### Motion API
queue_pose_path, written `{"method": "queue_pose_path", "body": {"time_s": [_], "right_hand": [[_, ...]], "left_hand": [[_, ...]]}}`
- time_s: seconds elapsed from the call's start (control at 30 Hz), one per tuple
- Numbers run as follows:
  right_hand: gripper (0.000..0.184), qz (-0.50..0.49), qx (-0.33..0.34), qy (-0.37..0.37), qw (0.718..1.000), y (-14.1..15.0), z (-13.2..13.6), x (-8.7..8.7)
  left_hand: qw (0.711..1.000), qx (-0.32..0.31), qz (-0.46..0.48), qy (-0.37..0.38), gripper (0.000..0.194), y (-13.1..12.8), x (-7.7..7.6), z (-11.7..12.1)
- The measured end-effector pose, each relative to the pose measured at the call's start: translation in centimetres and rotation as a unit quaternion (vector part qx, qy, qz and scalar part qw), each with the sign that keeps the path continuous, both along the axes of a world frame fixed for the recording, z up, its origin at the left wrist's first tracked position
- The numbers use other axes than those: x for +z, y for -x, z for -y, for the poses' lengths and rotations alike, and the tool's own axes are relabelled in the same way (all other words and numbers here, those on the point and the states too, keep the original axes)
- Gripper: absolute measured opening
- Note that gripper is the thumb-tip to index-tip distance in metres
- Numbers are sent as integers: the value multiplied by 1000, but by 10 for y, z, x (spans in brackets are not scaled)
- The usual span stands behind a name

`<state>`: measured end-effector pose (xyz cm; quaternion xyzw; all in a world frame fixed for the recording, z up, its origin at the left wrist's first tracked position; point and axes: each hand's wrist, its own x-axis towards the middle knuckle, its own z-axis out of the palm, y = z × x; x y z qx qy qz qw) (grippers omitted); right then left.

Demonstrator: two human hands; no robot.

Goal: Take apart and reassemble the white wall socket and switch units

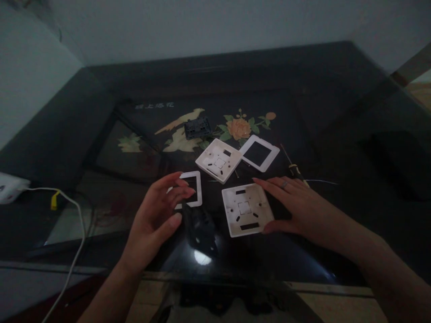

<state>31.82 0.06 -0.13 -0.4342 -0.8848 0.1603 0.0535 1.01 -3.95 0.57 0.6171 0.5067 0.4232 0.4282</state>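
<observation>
My right hand grips a white square switch back box at its right side, thumb at the lower corner and index finger at the upper one. The box lies open side up, showing slots and screw holes. To its left, my left hand hovers with curved fingers and thumb apart. Just beyond those fingertips is a dark switch module, tilted and slightly blurred; I see no clear grip on it. A white square frame is partly hidden behind the left fingers.
Farther back lie a second white back box, another white frame and a dark module. A screwdriver rests behind my right hand. A white cable runs down the left from a white plug block. The glossy black tabletop meets a wall.
</observation>
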Motion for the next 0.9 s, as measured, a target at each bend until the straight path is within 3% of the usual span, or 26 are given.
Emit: {"method": "queue_pose_path", "body": {"time_s": [0.13,0.2,0.27,0.33,0.47,0.73,0.8,0.9], "right_hand": [[89,-8,8,-16,1000,10,2,-2],[89,-12,6,-12,1000,13,1,-2],[89,-19,7,-9,1000,14,1,-2],[88,-26,8,-9,1000,14,0,-2],[87,-33,8,-17,999,11,2,-3],[84,-51,6,-15,999,8,4,-7],[86,-63,16,-9,998,6,4,-9],[96,-88,52,14,995,2,4,-11]], "left_hand": [[979,22,-158,-123,52,-17,-10,19],[941,-75,-233,-233,59,-23,-15,30],[904,-158,-276,-287,62,-26,-20,36],[896,-197,-286,-277,52,-27,-24,35],[904,-216,-280,-241,40,-26,-25,24],[917,-150,-255,-269,31,-10,-19,10],[918,-173,-238,-267,34,4,-19,15],[885,-248,-287,-271,54,26,-20,29]]}}
